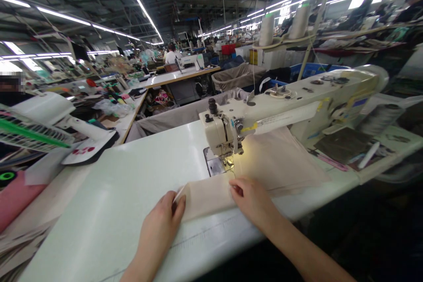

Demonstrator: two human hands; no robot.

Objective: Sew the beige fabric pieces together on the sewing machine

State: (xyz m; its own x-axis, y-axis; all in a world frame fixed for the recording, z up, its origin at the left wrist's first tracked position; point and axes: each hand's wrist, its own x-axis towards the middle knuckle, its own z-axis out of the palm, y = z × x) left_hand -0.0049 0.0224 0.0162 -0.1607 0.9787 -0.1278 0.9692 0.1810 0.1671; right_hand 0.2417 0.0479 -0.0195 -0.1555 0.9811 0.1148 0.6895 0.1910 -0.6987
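Factory hall, rows of ceiling strip lights (139, 2) running to the far end; other sewing stations and a seated person (171, 54) far centre. White worktable (132, 185) fills the near scene, running from near left toward the right. Industrial sewing machine (291, 105) sits on it at centre right, cream body, needle head at its left end with a small lamp lit over the needle plate. Two thread cones (284, 24) stand on a rack behind the machine.

Beige fabric piece (264, 163) lies flat on the table, spread under the machine arm and extending to the near edge, left of the needle.

Left hand (163, 220) rests on the near left corner of the fabric, fingers curled, thumb and forefinger pinching the cloth edge (a thin white strip shows at the fingertips). Right hand (251, 196) lies on the fabric just near of the needle, fingers bent and closed on the cloth's top surface, pressing or pinching a fold; cannot tell which.

Far left: a white desk fan (49, 119), pink cloth (16, 198) beside it.
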